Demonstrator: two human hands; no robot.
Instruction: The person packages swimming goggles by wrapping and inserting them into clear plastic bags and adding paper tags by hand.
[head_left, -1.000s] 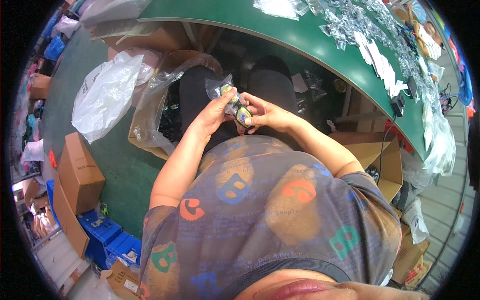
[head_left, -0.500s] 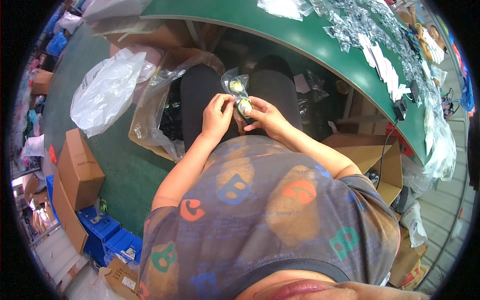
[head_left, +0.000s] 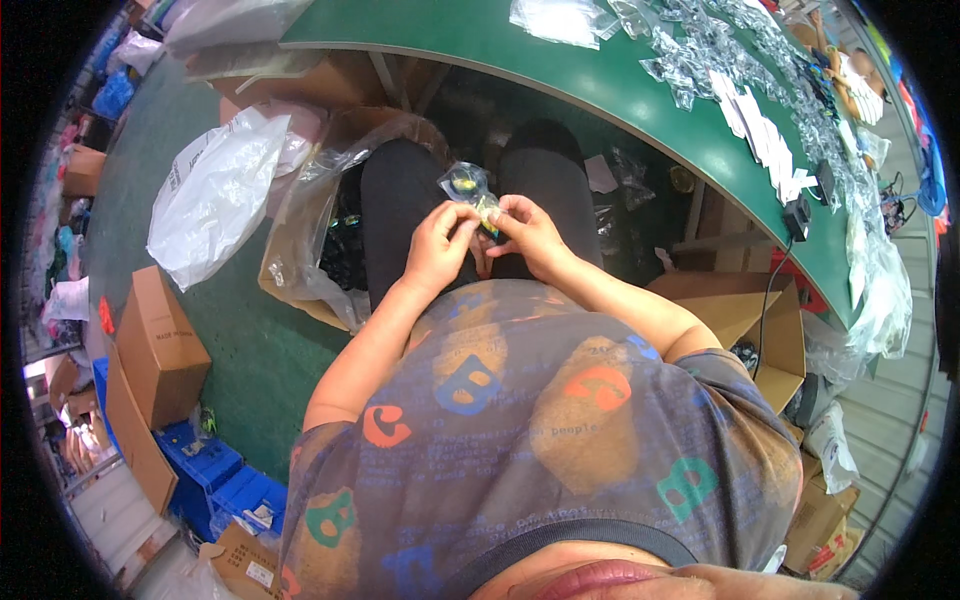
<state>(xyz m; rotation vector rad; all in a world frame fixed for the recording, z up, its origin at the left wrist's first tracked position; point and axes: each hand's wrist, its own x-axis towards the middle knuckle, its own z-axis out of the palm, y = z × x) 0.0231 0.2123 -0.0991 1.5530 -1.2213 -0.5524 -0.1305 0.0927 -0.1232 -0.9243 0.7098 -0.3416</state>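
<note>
plainly, the person sits with both hands raised over the lap, and between them is a small clear plastic bag with a dark round yellow-centred piece inside [head_left: 466, 184]. the left hand [head_left: 437, 243] pinches the bag's lower left side with fingers closed on it, and the right hand [head_left: 524, 229] grips the lower right edge just beside it, where a small dark and yellow part seems to sit at the fingertips; whether that part is already inside the bag cannot be told. judging from this, the bagging of this one piece looks partly done, with the bag's mouth not visibly closed, and many more seem to wait: a lined brown cardboard box [head_left: 300, 250] left of the knees holds dark pieces in clear film. on the curved green table [head_left: 560, 60] lie heaps of crinkled clear packets [head_left: 700, 50] and a row of white paper slips [head_left: 760, 130], well apart from the hands. a big white plastic sack [head_left: 215, 195] with a small printed label lies on the floor to the left, near closed brown cartons [head_left: 160, 345] and blue plastic crates [head_left: 215, 480].
</note>
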